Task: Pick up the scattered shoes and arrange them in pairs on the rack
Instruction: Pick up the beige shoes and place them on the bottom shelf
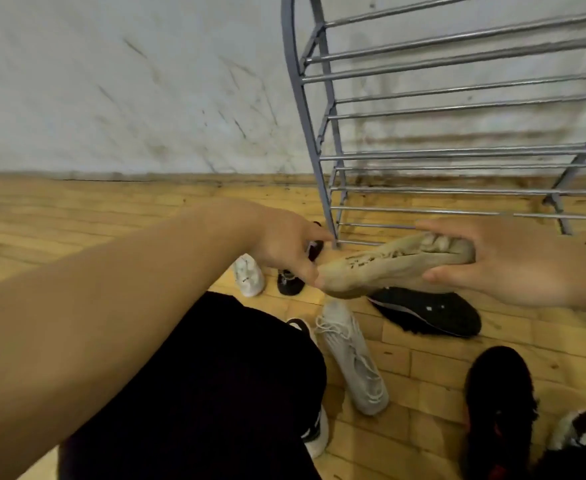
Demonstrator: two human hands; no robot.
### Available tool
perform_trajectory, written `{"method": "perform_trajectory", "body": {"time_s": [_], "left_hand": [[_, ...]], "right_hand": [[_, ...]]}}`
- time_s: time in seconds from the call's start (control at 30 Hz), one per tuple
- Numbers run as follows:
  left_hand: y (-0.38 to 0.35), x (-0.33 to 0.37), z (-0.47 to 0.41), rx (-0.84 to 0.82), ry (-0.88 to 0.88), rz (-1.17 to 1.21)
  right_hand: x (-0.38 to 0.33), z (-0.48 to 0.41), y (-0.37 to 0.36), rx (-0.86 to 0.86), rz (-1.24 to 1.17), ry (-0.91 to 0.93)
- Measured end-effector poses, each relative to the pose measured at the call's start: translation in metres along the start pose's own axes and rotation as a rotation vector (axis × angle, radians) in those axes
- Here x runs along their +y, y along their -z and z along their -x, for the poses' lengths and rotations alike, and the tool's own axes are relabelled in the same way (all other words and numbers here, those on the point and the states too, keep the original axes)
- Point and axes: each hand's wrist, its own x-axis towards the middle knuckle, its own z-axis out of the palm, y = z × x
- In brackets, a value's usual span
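The tan sneaker (388, 268) hangs in the air between my two hands, lying roughly level. My left hand (284, 244) pinches its toe. My right hand (513, 268) clasps the heel end, fingers over the collar and thumb beneath. I judge it light and soft: the knit upper looks as if it would fold, so the firmer sole and heel are the places to hold, not the laces.

Just beyond my grip stands the rack (458, 154), its lowest bars nearest, every bar in view bare. Below my grip lie a black shoe (430, 313) and a white sneaker (354, 358). Under my left hand are a small white shoe (248, 275) and a small black shoe (290, 282). The wood floor (77, 220) looks smooth, and the wall (111, 81) behind is scuffed.
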Motion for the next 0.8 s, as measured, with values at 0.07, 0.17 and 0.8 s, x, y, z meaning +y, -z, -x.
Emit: {"method": "perform_trajectory", "body": {"time_s": [0.07, 0.17, 0.8], "left_hand": [[0.006, -0.031, 0.031, 0.188, 0.033, 0.087], [-0.007, -0.082, 0.075, 0.401, 0.084, 0.249], [-0.302, -0.19, 0.111, 0.478, 0.412, 0.952]], "right_hand": [[-0.031, -0.021, 0.01, 0.097, -0.044, 0.066], [-0.087, -0.061, 0.029, 0.142, -0.038, 0.194], [-0.342, -0.135, -0.107, -0.322, 0.252, 0.779]]}}
